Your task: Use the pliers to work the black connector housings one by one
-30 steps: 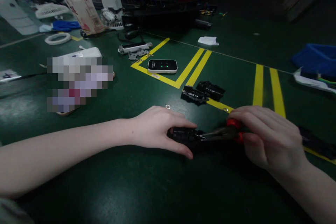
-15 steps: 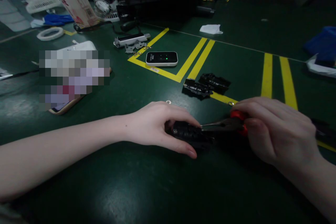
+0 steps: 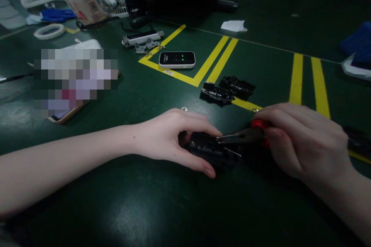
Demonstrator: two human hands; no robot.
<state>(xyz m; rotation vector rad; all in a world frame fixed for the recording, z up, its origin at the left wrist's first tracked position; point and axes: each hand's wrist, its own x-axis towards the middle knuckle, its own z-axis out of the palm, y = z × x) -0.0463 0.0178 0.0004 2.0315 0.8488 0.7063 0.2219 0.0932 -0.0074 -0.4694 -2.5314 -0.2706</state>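
My left hand is closed round the left end of a black plastic part lying on the green table. A small brass-coloured ring shows at that end, and a thin bright metal pin or wire lies across its right half. With my right hand I grip red-handled needle-nose pliers. Their tips are at the part's upper edge, beside my left index fingertip; whether they pinch anything is too small to tell. Two similar black parts rest just beyond the hands. Small metal rings lie near each hand.
A white-edged black device with green lights sits inside yellow tape lines. Left of it are a white-and-black part, grey metal pieces and a phone, partly blurred. Farther back stand a tape roll, a paper bag and a white fan.
The plier tips have shifted slightly left over the black part. The thin bright pin or wire now shows on its right half. The left hand keeps its hold, and the view has tilted slightly.
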